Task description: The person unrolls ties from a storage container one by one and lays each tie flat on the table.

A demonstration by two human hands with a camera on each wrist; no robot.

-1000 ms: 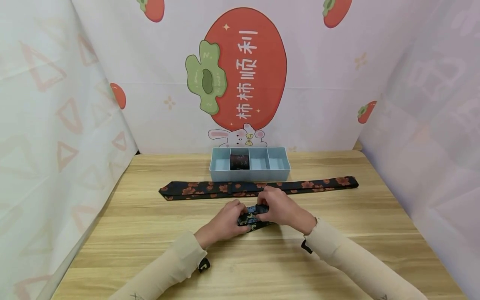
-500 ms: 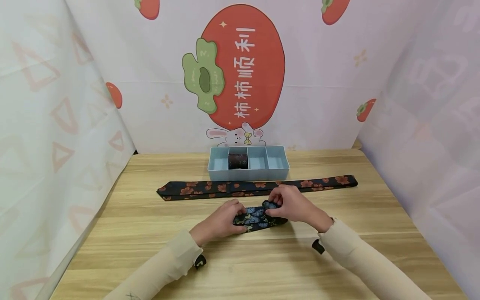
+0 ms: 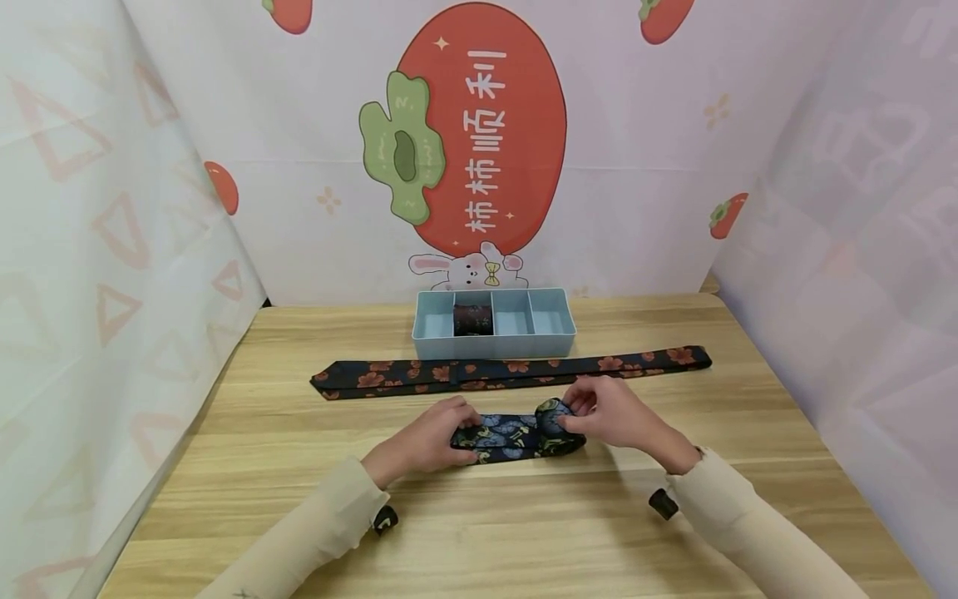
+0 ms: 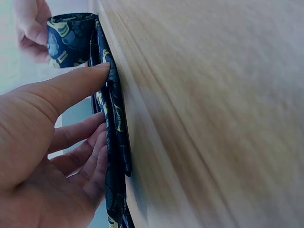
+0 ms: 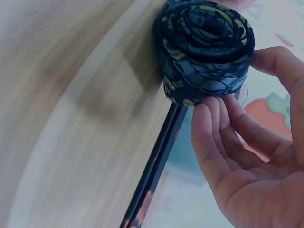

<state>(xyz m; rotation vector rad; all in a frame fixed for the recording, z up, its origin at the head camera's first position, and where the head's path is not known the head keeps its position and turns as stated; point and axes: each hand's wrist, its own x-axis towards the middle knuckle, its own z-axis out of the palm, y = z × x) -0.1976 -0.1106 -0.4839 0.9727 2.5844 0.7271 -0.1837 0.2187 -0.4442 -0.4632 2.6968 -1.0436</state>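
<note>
A dark blue necktie with a blue and yellow pattern (image 3: 509, 433) lies partly flat on the table, its right end wound into a roll (image 3: 554, 424). My right hand (image 3: 617, 413) holds this roll between thumb and fingers; the spiral end shows in the right wrist view (image 5: 204, 42). On the flat left part, my left hand (image 3: 427, 441) rests its fingertips, the thumb (image 4: 80, 83) along the near side and the other fingers at the far side. The left wrist view shows the flat layers (image 4: 114, 128) edge-on, with the roll (image 4: 71, 40) beyond.
Behind the hands, a black necktie with orange flowers (image 3: 516, 368) lies stretched across the table (image 3: 479, 524). A light blue four-part box (image 3: 494, 346) stands farther back, a dark rolled necktie (image 3: 473, 320) in its second compartment from the left. Printed curtains (image 3: 629, 208) close off the back and sides.
My right hand has moved right with the roll, which now shows more clearly. My left hand has shifted slightly left, and more of the flat necktie shows between the hands.
</note>
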